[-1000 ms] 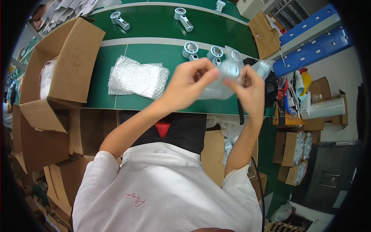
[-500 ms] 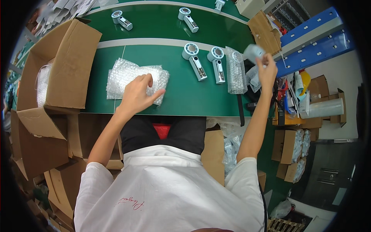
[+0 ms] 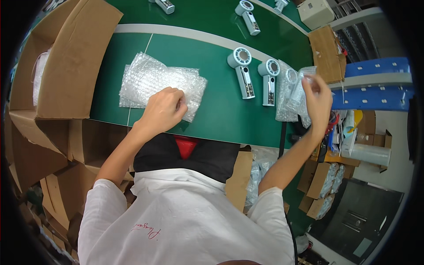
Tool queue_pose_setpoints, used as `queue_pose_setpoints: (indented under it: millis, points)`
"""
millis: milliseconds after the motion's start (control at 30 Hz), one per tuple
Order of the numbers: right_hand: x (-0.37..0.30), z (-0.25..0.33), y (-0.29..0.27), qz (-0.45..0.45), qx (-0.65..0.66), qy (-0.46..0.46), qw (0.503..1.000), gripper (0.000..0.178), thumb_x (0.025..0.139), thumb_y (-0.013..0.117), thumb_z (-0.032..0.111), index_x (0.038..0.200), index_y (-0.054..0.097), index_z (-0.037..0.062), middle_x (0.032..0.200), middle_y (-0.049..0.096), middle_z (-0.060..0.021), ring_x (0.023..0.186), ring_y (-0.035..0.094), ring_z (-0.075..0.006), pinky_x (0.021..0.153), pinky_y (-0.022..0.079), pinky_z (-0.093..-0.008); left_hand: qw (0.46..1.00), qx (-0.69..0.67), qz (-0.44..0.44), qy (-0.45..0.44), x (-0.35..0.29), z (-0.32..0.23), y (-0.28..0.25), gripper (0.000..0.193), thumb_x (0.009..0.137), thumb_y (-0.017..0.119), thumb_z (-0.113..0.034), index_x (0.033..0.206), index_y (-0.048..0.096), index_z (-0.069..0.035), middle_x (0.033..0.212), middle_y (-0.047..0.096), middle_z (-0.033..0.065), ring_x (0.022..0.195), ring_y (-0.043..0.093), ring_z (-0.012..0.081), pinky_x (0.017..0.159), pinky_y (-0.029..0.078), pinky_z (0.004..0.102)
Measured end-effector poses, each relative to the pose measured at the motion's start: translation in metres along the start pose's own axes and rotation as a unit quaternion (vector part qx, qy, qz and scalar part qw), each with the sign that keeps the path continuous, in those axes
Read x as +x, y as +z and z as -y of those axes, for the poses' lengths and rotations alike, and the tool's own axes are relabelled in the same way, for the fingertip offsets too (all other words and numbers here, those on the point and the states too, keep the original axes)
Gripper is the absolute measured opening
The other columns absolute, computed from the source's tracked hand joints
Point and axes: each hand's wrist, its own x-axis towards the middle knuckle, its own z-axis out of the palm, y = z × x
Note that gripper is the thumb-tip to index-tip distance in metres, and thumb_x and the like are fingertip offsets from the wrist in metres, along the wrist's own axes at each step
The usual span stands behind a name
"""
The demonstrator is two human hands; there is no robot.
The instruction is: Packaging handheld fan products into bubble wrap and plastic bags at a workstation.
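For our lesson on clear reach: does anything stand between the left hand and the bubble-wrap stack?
Nothing visible does: the left hand is at the near side of the bubble-wrap stack; whether they touch is hard to tell.

The fingertips of the left hand point(image 3: 163, 108) curl out of sight over the bubble wrap point(image 3: 145, 84); whether they grip it cannot be told. The right hand point(image 3: 319, 99) is slightly blurred, its hold on the bagged fan point(image 3: 296, 95) unclear. The top edge cuts off the farthest-left fan point(image 3: 165, 6). A box wall point(image 3: 79, 62) partly hides a white bundle point(image 3: 39, 84).
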Motion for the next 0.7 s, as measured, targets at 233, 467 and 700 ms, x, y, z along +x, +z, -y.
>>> queue_pose_setpoints:
  millis: [233, 467, 700]
  points:
    - [0.172, -0.015, 0.194, 0.044, -0.124, -0.106, 0.986, 0.057, 0.089, 0.068, 0.034, 0.135, 0.054, 0.0036, 0.127, 0.060, -0.0207, 0.109, 0.063, -0.0315, 0.091, 0.052, -0.0418, 0.990, -0.130, 0.015, -0.060, 0.003, 0.011, -0.006, 0.013, 0.078, 0.067, -0.013, 0.073, 0.064, -0.001, 0.069, 0.059, 0.0084, 0.063, 0.054, 0.0228, 0.059, 0.044, 0.0336]
    - [0.190, -0.013, 0.228, 0.140, -0.008, 0.081, 0.987, 0.048, 0.093, 0.063, 0.027, 0.130, 0.052, -0.0015, 0.111, 0.061, -0.0166, 0.099, 0.063, -0.0240, 0.085, 0.055, -0.0373, 0.992, -0.092, 0.059, -0.058, 0.007, 0.010, -0.007, 0.016, 0.080, 0.068, -0.017, 0.074, 0.069, -0.002, 0.069, 0.062, 0.0064, 0.059, 0.053, 0.0213, 0.058, 0.043, 0.0311]
    - [0.031, 0.063, 0.129, 0.149, 0.543, 0.045, 0.825, 0.042, 0.098, 0.059, 0.015, 0.132, 0.045, -0.0057, 0.111, 0.061, -0.0167, 0.096, 0.064, -0.0204, 0.077, 0.057, -0.0298, 0.993, -0.100, -0.020, -0.052, -0.007, 0.025, 0.002, 0.018, 0.078, 0.067, -0.021, 0.071, 0.067, -0.005, 0.062, 0.062, 0.0047, 0.057, 0.056, 0.0253, 0.056, 0.043, 0.0333]
